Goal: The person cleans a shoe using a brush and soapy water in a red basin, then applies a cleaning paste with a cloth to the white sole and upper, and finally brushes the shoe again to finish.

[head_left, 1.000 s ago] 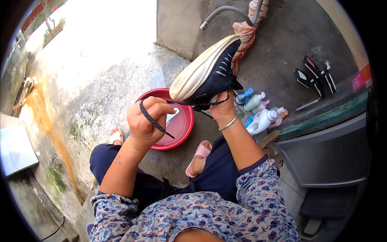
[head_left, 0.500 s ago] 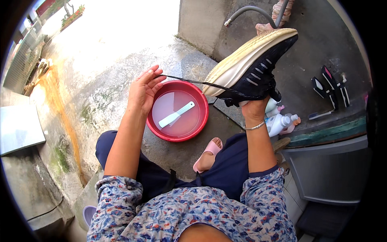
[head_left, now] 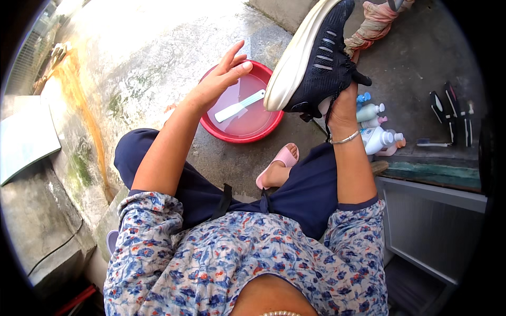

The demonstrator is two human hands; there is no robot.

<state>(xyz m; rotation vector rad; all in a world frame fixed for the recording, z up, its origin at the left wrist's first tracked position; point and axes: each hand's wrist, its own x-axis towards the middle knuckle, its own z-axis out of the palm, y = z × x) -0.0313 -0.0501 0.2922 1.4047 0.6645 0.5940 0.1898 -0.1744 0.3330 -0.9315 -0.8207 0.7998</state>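
A black sneaker [head_left: 321, 58] with a thick white sole is held up, sole toward the left, by my right hand [head_left: 345, 108], which grips it at the ankle opening. My fingers there are partly hidden by the shoe. A dark shoelace [head_left: 329, 113] dangles beside that wrist. My left hand [head_left: 224, 76] is raised over the basin's left side, fingers spread and holding nothing. Below it, a red basin [head_left: 240, 139] contains cloudy water, with a pale long-handled brush [head_left: 240, 106] lying in it.
Several bottles [head_left: 377, 139] stand to the right of my right wrist. Farther right, black-and-white brushes [head_left: 450, 118] lie on the dark surface, near a toothbrush [head_left: 434, 143]. A twisted cloth [head_left: 374, 26] is behind the shoe. A pale board [head_left: 29, 137] is at far left.
My left hand has let go of the shoelace it was pulling taut, and its fingers have spread. The shoe has tipped more upright and shifted up in the picture. The view has also shifted.
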